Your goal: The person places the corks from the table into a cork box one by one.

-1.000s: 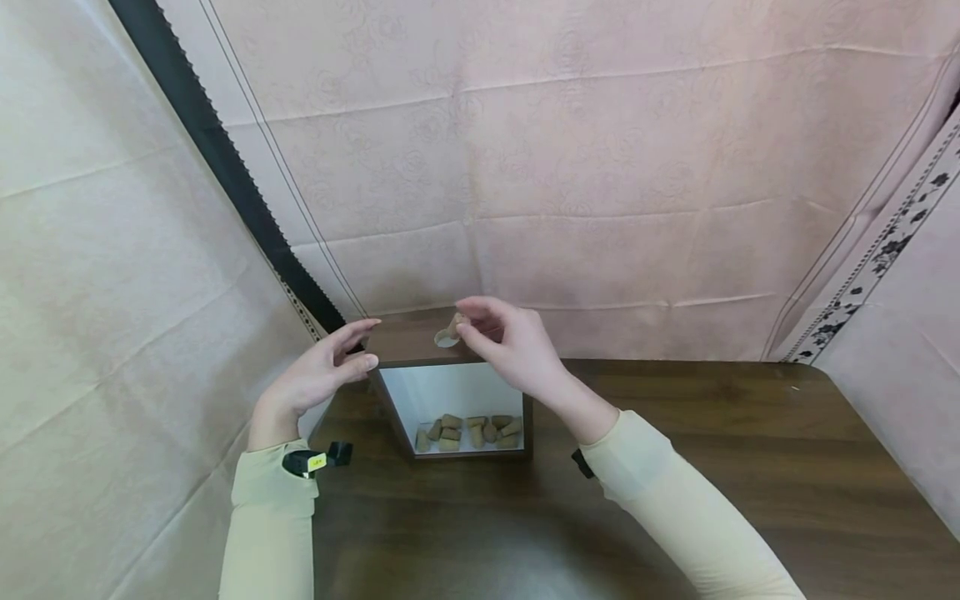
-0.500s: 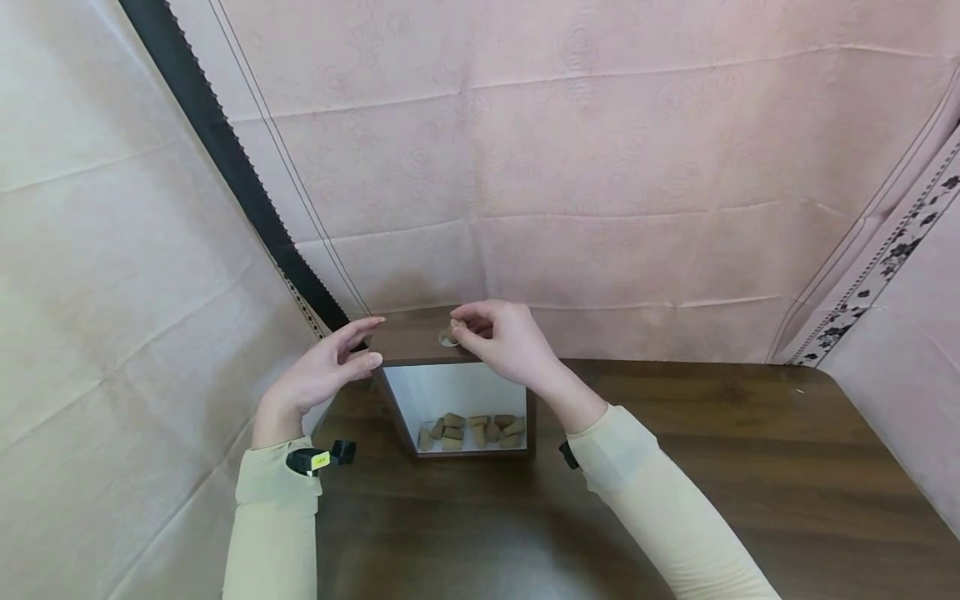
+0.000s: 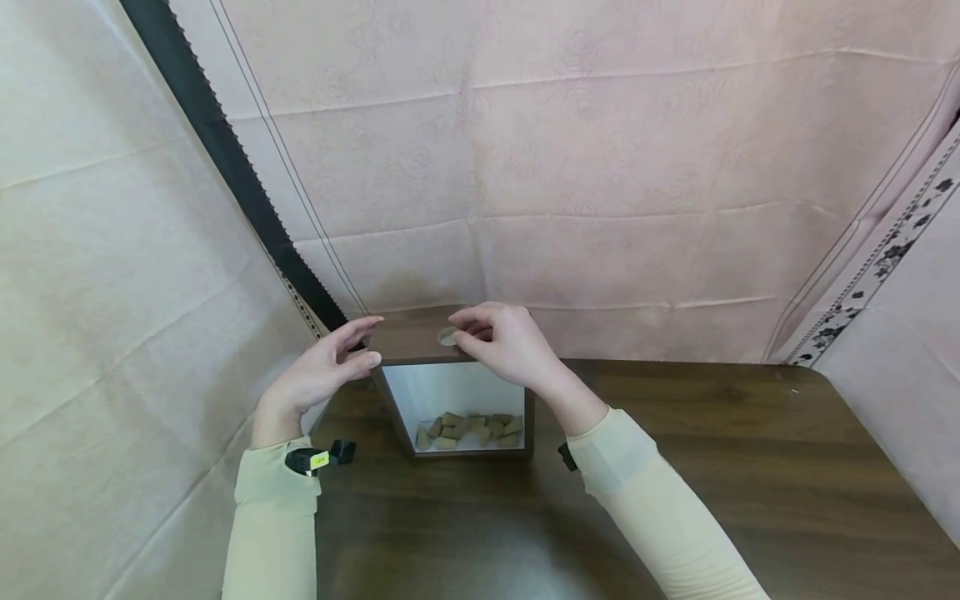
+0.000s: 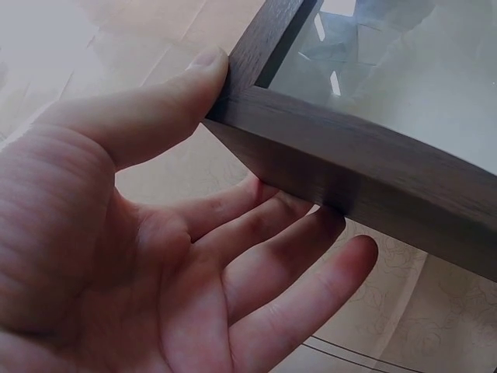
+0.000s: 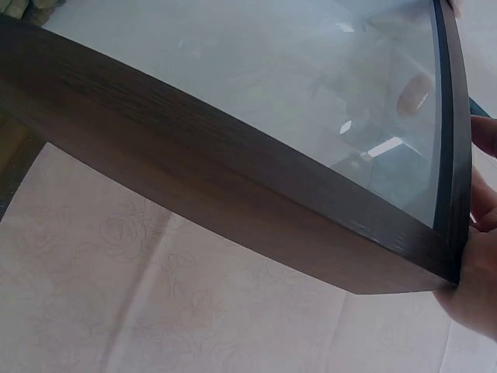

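A brown wooden-framed box (image 3: 399,340) with a clear front and pale back stands on the table. Several wine corks (image 3: 447,443) lie at its bottom; a few look blurred. My right hand (image 3: 513,346) is over the top panel, thumb and fingers bent beside the round hole (image 3: 447,336); no cork shows between them. In the right wrist view, part of the right hand (image 5: 483,280) shows behind the frame's end. My left hand (image 3: 318,375) is at the upper left corner. In the left wrist view, its thumb (image 4: 175,97) touches the frame's corner and loosely extended fingers touch the side.
A dark wood-grain table (image 3: 675,450) extends to the right and in front of the box. Pale patterned cloth (image 3: 600,167) hangs close behind it, and another cloth (image 3: 135,292) hangs on the left.
My right hand has moved slightly left to the hole. The cork it pinched has gone from its fingers, and the corks inside the box have shifted. My left hand stays at the corner.
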Available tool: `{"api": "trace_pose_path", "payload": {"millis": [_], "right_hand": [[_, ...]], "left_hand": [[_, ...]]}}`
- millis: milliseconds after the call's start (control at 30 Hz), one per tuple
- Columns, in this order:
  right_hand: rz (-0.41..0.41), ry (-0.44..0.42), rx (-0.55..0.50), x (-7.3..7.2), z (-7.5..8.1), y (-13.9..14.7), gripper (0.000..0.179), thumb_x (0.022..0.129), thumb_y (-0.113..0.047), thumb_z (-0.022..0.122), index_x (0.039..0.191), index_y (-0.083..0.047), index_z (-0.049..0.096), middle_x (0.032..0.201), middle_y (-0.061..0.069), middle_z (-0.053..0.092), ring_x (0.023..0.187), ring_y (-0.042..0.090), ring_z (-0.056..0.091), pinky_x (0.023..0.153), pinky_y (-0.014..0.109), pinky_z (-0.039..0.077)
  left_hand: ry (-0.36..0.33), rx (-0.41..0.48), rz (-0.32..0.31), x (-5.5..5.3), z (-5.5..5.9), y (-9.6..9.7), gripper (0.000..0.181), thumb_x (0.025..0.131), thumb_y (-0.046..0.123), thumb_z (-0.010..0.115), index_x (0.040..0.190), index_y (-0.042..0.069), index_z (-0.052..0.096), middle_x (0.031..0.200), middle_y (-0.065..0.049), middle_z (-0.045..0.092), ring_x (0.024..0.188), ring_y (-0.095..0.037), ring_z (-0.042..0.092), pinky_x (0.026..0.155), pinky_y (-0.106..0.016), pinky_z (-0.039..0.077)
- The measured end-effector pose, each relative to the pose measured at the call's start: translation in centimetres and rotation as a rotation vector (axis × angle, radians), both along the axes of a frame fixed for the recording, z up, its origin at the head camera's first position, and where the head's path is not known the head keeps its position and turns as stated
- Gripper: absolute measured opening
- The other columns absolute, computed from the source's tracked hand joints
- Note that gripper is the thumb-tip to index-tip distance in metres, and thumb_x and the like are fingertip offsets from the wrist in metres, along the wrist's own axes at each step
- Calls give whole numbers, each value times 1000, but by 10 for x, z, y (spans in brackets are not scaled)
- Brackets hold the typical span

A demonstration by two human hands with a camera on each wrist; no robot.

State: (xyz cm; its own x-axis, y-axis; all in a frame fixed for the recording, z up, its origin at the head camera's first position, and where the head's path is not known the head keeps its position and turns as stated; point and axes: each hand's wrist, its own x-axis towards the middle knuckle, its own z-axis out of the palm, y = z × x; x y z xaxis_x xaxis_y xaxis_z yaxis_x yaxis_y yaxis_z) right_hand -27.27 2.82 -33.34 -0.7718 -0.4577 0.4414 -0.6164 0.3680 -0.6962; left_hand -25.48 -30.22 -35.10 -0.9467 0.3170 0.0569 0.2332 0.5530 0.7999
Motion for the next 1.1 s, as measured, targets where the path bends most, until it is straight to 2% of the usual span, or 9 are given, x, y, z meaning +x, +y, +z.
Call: {"api": "trace_pose_path", "payload": {"millis": [200,400,533,633,767,867,933,1000,1100], "right_hand": [[-3,-9,-7,0,-2,2,24,104,-17,72,125,-7,78,112,0,75,97,11,71,85,29,62],[-4,-1,-15,2,-4,5,24,105,-19,72,126,-10,79,114,-2,76,98,9,70,86,30,61],[27,42,-113,9,-9,12,23,105,-20,72,127,-15,79,115,-3,76,94,10,69,81,31,61],[41,115,-257,19,-17,25,21,105,-16,71,125,-13,79,117,0,76,91,13,68,77,31,60],[-27,304,-438,31,-39,55,18,101,-2,71,116,-5,80,115,7,77,95,16,71,83,27,59],[-135,430,-474,38,-65,89,20,97,6,69,112,-3,80,112,11,77,99,18,71,89,24,57],[-221,455,-417,44,-85,116,24,97,6,69,115,-5,80,115,11,77,105,19,70,94,22,53],[-306,417,-283,52,-105,142,27,99,1,69,122,-9,79,124,7,74,114,21,66,99,24,48],[-388,342,-4,67,-133,177,34,102,-11,70,136,-16,73,140,5,66,132,28,55,109,42,42]], "left_hand": [[-3,-2,-6,0,1,1,77,105,40,70,169,19,32,175,-14,26,146,-44,48,116,-64,41],[-1,9,-21,1,-1,1,75,107,37,69,170,22,31,175,-18,24,142,-45,53,116,-65,39],[55,27,-27,5,-10,3,71,110,35,63,171,27,28,177,-15,20,153,-42,40,119,-60,37],[137,30,10,13,-27,6,67,113,35,57,172,31,25,177,-11,20,158,-37,30,124,-46,34],[290,85,112,28,-59,11,61,115,27,52,171,28,27,176,-5,25,160,-32,28,124,-27,30],[433,124,203,42,-83,11,58,115,18,51,169,24,33,176,-1,27,161,-29,26,126,-28,24],[557,115,236,50,-99,9,55,113,15,52,167,18,39,175,-1,29,161,-29,25,128,-33,21],[728,83,234,58,-114,7,48,112,19,52,159,8,49,171,-8,37,159,-32,31,128,-34,22],[1048,43,161,69,-128,8,42,111,25,54,134,-8,67,150,-25,59,145,-39,52,126,-35,33]]}}
